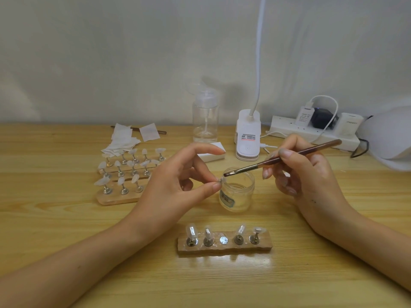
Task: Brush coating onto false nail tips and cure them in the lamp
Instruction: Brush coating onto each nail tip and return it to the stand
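Near the bench's (66, 230) front edge, a wooden block (224, 247) holds four upright nail tips (191, 231). Behind it, the left hand (178, 181) pinches one small nail tip (223, 180) between thumb and finger. The right hand (311, 174) grips a brush (282, 157); it slants, hairs pointing down-left at that tip, above an open jar (238, 192). A round white lamp (391, 134) sits by the right edge.
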Demonstrator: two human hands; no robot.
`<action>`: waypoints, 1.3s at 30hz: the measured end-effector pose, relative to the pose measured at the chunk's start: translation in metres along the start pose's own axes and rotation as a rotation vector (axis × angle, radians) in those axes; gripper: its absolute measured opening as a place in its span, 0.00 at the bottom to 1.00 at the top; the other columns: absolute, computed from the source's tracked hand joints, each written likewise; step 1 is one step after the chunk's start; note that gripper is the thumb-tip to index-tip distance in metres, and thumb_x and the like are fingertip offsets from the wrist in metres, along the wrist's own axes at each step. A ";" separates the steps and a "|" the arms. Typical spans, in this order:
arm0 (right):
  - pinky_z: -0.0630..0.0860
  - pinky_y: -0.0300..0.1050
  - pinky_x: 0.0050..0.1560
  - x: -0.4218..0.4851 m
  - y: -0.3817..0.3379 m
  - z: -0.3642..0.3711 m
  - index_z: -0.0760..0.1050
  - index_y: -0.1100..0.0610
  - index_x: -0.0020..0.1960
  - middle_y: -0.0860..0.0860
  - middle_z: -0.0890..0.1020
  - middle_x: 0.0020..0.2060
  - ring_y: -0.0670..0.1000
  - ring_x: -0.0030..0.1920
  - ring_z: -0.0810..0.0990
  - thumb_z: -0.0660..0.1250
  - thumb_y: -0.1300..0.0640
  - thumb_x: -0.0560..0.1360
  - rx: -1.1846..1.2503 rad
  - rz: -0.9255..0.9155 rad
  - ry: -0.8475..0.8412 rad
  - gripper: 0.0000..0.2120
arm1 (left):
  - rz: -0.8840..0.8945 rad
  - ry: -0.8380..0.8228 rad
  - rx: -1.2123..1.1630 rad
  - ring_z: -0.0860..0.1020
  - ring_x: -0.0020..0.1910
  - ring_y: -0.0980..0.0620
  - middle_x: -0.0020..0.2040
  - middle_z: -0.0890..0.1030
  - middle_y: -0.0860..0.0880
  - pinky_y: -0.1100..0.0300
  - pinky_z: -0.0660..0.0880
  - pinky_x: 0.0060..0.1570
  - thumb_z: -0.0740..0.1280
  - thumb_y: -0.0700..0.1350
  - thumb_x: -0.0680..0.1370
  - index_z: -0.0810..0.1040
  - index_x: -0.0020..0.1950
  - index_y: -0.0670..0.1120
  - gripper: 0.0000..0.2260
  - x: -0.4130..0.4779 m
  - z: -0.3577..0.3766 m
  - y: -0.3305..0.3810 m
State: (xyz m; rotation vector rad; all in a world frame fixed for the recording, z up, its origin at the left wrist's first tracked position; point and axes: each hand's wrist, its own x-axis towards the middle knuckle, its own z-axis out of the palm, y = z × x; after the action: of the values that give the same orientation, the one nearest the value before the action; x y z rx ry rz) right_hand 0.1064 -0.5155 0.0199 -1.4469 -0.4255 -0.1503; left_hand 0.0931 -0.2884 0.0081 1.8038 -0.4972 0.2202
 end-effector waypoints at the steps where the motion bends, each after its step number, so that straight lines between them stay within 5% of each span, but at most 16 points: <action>1: 0.63 0.34 0.23 0.000 0.000 0.001 0.74 0.51 0.38 0.54 0.81 0.32 0.45 0.27 0.68 0.61 0.57 0.77 -0.015 -0.003 -0.017 0.10 | 0.000 0.000 0.000 0.83 0.44 0.55 0.40 0.81 0.52 0.46 0.71 0.37 0.75 0.37 0.75 0.78 0.62 0.56 0.21 0.000 0.000 0.000; 13: 0.62 0.33 0.23 0.002 0.003 -0.002 0.71 0.58 0.40 0.54 0.80 0.31 0.44 0.26 0.67 0.59 0.62 0.81 -0.050 0.048 0.035 0.11 | -0.014 -0.003 0.001 0.83 0.45 0.55 0.40 0.81 0.53 0.46 0.71 0.37 0.75 0.36 0.75 0.78 0.63 0.55 0.21 0.000 0.000 0.001; 24: 0.62 0.34 0.23 0.002 0.002 -0.001 0.70 0.58 0.40 0.53 0.80 0.30 0.44 0.26 0.67 0.64 0.54 0.75 -0.017 0.009 0.029 0.09 | -0.018 -0.002 0.002 0.83 0.44 0.56 0.39 0.81 0.53 0.46 0.72 0.37 0.75 0.37 0.75 0.78 0.63 0.54 0.20 0.001 0.000 0.000; 33: 0.59 0.35 0.24 0.003 0.006 -0.004 0.69 0.59 0.41 0.54 0.79 0.30 0.44 0.25 0.65 0.58 0.63 0.81 -0.043 0.039 0.054 0.10 | -0.010 -0.012 -0.019 0.84 0.46 0.54 0.40 0.82 0.53 0.45 0.74 0.39 0.75 0.37 0.75 0.78 0.63 0.56 0.21 0.000 -0.001 -0.004; 39: 0.54 0.43 0.28 0.004 0.004 -0.003 0.70 0.54 0.40 0.51 0.79 0.31 0.46 0.26 0.64 0.58 0.61 0.81 -0.025 0.062 0.088 0.12 | -0.014 0.104 -0.229 0.86 0.50 0.50 0.41 0.84 0.54 0.64 0.78 0.49 0.76 0.42 0.70 0.77 0.67 0.51 0.26 0.011 -0.012 0.026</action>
State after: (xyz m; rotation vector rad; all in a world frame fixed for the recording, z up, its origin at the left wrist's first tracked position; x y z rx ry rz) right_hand 0.1115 -0.5175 0.0177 -1.4702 -0.3079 -0.1692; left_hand 0.0925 -0.2850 0.0386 1.5636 -0.4188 0.2364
